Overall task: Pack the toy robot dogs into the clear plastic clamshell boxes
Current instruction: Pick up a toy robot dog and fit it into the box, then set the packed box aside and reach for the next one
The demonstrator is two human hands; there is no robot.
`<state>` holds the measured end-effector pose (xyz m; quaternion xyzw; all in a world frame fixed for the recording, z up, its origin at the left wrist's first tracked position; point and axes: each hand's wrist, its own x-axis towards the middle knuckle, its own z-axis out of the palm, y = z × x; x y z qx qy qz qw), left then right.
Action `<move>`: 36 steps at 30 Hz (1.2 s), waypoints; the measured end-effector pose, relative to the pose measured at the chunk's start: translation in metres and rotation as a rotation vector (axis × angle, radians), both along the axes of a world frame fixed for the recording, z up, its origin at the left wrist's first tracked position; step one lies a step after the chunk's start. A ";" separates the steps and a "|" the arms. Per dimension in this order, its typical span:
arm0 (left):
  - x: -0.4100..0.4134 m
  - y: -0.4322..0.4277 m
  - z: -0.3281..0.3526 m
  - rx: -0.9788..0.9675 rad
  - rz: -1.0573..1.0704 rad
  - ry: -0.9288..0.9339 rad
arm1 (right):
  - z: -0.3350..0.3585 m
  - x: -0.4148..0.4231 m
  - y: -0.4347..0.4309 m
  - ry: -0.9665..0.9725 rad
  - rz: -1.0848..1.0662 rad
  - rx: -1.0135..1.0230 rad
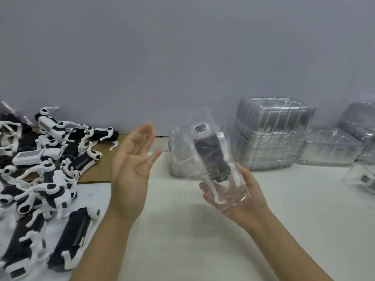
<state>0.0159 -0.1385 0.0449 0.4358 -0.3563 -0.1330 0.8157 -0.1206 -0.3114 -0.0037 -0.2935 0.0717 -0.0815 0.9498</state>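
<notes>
My right hand [239, 191] holds a clear clamshell box [200, 147] from below, tilted up above the table, with a black and white toy robot dog [213, 155] inside it. The box is blurred. My left hand [134, 159] hovers to the left of the box, palm facing it, fingers straight, apart from the box and holding nothing. A heap of black and white toy robot dogs [40, 169] lies at the left on cardboard and white sheet.
A tall stack of empty clear clamshell boxes [269, 134] stands at the back right against the grey wall, with more clear boxes [330, 147] beside it. Another box holding a dog [363, 177] lies at the right edge. The white table [182, 230] spreads below my hands.
</notes>
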 end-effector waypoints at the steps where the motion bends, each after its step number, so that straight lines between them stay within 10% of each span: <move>1: -0.002 -0.004 -0.005 0.069 0.053 -0.026 | -0.006 0.003 0.004 0.013 0.036 0.064; 12: -0.016 -0.034 -0.043 0.568 0.132 -0.065 | -0.027 0.009 0.032 0.023 0.309 0.079; 24: 0.023 -0.005 -0.051 0.626 -0.069 -0.077 | -0.008 -0.002 -0.014 0.125 -0.241 -0.364; 29: 0.036 -0.008 -0.062 0.310 -0.208 0.396 | 0.012 -0.031 -0.043 0.260 -0.471 -0.714; 36: -0.017 -0.026 -0.073 0.876 -0.355 -0.220 | 0.020 -0.075 -0.076 0.754 -0.319 -1.234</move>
